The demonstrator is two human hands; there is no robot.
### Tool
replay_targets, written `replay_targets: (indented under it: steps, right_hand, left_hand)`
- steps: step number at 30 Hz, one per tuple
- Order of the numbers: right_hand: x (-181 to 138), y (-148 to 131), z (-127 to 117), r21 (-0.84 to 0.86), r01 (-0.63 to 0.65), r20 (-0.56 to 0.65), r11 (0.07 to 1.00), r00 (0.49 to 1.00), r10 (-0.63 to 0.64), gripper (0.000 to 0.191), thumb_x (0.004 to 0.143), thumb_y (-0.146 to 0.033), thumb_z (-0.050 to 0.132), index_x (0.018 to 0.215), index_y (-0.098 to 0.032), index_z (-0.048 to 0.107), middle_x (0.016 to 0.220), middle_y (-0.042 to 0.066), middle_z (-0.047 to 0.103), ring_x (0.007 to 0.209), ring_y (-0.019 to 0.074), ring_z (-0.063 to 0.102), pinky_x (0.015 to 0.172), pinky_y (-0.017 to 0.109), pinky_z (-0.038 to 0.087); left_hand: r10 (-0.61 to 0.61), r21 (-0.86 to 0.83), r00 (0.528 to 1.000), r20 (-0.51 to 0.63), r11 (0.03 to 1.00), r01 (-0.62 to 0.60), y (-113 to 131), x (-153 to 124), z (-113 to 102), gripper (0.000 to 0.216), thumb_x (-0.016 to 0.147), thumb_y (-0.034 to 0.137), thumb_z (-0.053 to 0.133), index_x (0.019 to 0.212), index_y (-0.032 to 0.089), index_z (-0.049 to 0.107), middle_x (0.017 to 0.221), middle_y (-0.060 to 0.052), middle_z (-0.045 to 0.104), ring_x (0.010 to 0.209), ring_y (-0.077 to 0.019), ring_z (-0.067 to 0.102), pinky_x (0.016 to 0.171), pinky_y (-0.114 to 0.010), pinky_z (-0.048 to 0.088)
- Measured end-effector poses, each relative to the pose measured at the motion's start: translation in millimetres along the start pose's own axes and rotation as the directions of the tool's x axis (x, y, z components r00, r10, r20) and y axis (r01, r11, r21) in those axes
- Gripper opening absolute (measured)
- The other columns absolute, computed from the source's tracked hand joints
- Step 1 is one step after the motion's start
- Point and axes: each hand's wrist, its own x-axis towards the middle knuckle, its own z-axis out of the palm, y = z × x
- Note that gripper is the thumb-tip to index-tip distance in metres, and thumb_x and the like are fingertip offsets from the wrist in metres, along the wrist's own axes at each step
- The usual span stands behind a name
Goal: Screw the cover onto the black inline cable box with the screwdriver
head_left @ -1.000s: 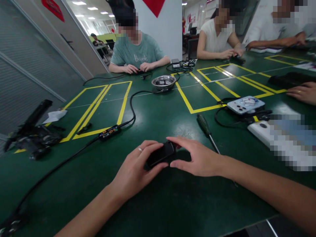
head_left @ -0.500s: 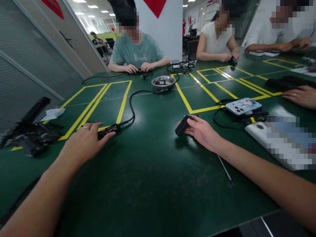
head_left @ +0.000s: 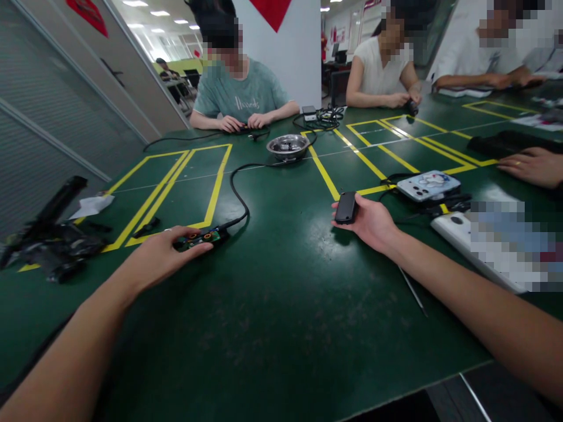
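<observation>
My left hand (head_left: 160, 258) is closed around the sides of a black housing with an exposed circuit board (head_left: 204, 235). Copper-coloured rings show on the board, and a thick black cable (head_left: 246, 205) runs from its far end. In my right hand (head_left: 373, 223) is a small black rectangular cover (head_left: 346, 207), held just over the table with its flat face toward me. Beyond my left fingers lies a small black part (head_left: 147, 227). A thin metal rod (head_left: 412, 290) pokes out from under my right forearm.
A metal bowl (head_left: 288, 146) with small parts stands mid-table. Black parts (head_left: 57, 246) are heaped at left. A phone (head_left: 428, 185), cables and a white device (head_left: 475, 246) lie at right. Co-workers sit across the green table; another person's hand (head_left: 530, 167) rests at right.
My right hand has turned the black cover so its flat face shows, and moved it slightly right. My left hand has closed in on the housing, which has shifted slightly right.
</observation>
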Motion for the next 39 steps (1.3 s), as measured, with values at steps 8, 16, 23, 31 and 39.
replay_targets:
  steps: [8,16,23,31,39]
  right_hand:
    - [10.5,-25.6,-0.8,0.062,-0.091,0.058,0.994,0.994,0.088,0.047,0.099,-0.037,0.018,0.129,-0.012,0.044,0.129,0.018,0.061,0.104,0.0215,0.066,0.085,0.038,0.055]
    - [40.0,-38.3,16.7,-0.857,0.350,0.182,0.379,0.893,-0.412,0.050,0.101,-0.036,0.014,0.134,-0.013,0.043,0.124,0.016,0.060,0.111,0.0227,0.059,0.093,0.036,0.048]
    - [27.3,4.5,30.7,-0.957,0.290,0.268,0.005,0.892,-0.365,0.049,0.092,-0.019,0.041,0.136,0.002,0.045,0.128,0.031,0.052,0.123,0.0448,0.045,0.099,0.062,0.033]
    - [6.7,13.2,160.2,-0.737,0.664,0.665,-0.124,0.681,-0.307,0.041,0.092,-0.029,0.046,0.129,-0.014,0.053,0.128,0.014,0.059,0.114,0.0276,0.054,0.096,0.039,0.044]
    - [25.0,41.2,236.2,-0.676,0.722,0.726,-0.147,0.618,-0.302,0.042,0.095,-0.029,0.037,0.132,-0.021,0.054,0.145,0.010,0.047,0.137,0.0353,0.036,0.110,0.052,0.026]
  left_hand:
    - [-0.063,0.257,0.964,-0.260,0.957,0.132,15.3,-12.6,-11.8,0.068,0.084,0.077,0.037,0.118,0.023,0.061,0.099,-0.007,0.068,0.087,-0.0277,0.062,0.064,-0.030,0.044]
    - [-0.067,0.248,0.924,-0.377,0.954,0.171,23.1,-19.5,-15.6,0.068,0.088,0.074,0.033,0.119,0.020,0.061,0.105,-0.009,0.069,0.089,-0.0293,0.064,0.065,-0.031,0.043]
    - [-0.108,0.238,0.913,-0.393,0.947,0.215,26.2,-19.1,-15.0,0.067,0.089,0.072,0.035,0.121,0.018,0.059,0.109,-0.010,0.069,0.093,-0.0297,0.064,0.067,-0.030,0.042]
    - [-0.062,0.236,0.917,-0.395,0.957,0.166,34.6,-21.5,-9.9,0.064,0.095,0.065,0.028,0.128,0.014,0.050,0.115,-0.011,0.064,0.102,-0.0280,0.062,0.073,-0.029,0.042]
    - [0.002,0.249,0.933,-0.359,0.964,0.093,42.3,-24.0,-3.8,0.060,0.097,0.062,0.028,0.125,0.014,0.050,0.115,-0.011,0.065,0.100,-0.0277,0.063,0.074,-0.029,0.044]
